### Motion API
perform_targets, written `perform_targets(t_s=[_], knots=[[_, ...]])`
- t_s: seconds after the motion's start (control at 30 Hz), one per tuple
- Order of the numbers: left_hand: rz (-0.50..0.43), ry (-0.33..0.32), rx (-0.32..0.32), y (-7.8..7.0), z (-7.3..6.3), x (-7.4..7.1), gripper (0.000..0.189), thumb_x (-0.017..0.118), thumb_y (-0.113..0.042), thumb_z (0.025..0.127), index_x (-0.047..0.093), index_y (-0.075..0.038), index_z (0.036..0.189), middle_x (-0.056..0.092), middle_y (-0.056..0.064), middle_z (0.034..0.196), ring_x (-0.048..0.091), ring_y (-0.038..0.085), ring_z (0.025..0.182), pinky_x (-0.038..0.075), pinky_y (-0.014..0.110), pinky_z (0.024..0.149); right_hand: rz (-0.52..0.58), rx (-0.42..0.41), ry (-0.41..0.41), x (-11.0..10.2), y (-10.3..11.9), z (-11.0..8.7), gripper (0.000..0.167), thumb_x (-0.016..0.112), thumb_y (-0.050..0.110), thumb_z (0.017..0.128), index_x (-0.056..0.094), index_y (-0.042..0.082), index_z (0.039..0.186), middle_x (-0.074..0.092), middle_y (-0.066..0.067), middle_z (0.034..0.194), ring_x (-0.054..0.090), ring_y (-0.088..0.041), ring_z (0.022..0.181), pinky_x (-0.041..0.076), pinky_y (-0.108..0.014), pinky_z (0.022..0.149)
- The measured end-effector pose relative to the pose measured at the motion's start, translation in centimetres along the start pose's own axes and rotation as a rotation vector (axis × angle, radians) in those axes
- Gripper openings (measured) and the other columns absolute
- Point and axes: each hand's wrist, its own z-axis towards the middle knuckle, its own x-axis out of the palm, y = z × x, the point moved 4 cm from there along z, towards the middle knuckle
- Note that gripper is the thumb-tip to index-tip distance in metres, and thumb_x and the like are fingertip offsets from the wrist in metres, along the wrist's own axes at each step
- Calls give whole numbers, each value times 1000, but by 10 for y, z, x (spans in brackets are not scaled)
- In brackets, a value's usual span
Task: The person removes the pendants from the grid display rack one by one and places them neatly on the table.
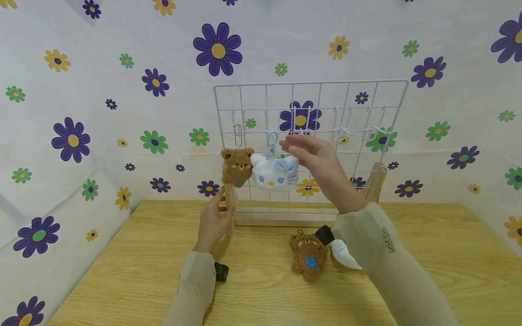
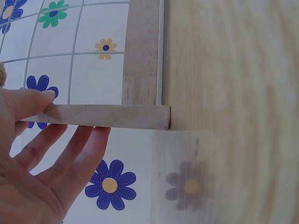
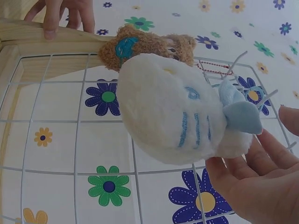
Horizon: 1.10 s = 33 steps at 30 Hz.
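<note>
Left hand (image 2: 32,191) pinches wooden bar (image 2: 112,116) near its left part: thumb on upper edge, fingertips along lower edge. Bar lies crosswise, its end near table (image 2: 233,116), which fills right side, pale wood grain. Wooden board (image 2: 141,51) meets bar from above. Wire grid (image 2: 72,54) left of board. Behind, white backdrop (image 2: 135,149) with purple, green, yellow flowers. Brown fuzzy scrap (image 2: 2,74) at left edge, mostly cut off.
</note>
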Motion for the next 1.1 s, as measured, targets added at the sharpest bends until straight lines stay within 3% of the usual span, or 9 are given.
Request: perform_targets(t_s=[0.37,0.63,0.8,0.97,1.1], knots=[[12,-7,3,0,-1,0,64,70,4,92,43,3,151,63,29,128,70,40,92,62,45,73,17,21,62,9,0,2,43,48,10,108,46,2,150,54,-14,148,48,-23,137,32,-39,119],[2,-4,-6,0,-2,1,64,69,5,92,43,5,150,62,30,128,70,41,93,62,45,73,40,20,13,15,-1,7,41,50,5,106,49,2,147,59,-17,140,55,-27,130,37,-39,115],[8,-7,-11,1,-2,0,65,69,4,92,43,3,151,62,29,128,70,41,93,62,44,72,53,26,-68,20,-1,12,38,54,5,105,53,-2,143,65,-15,128,62,-26,116,42,-40,111],[5,-11,6,1,-1,0,64,69,5,92,44,3,151,63,29,128,70,41,92,62,44,72,104,8,-153,24,-1,17,30,58,2,102,61,-8,130,71,-5,107,65,-17,89,52,-34,96],[12,-16,19,1,0,0,64,69,5,91,44,4,150,63,29,127,70,41,91,63,44,71,97,10,-198,25,0,18,18,60,1,101,66,-8,116,72,-6,106,64,-14,81,54,-28,88]])
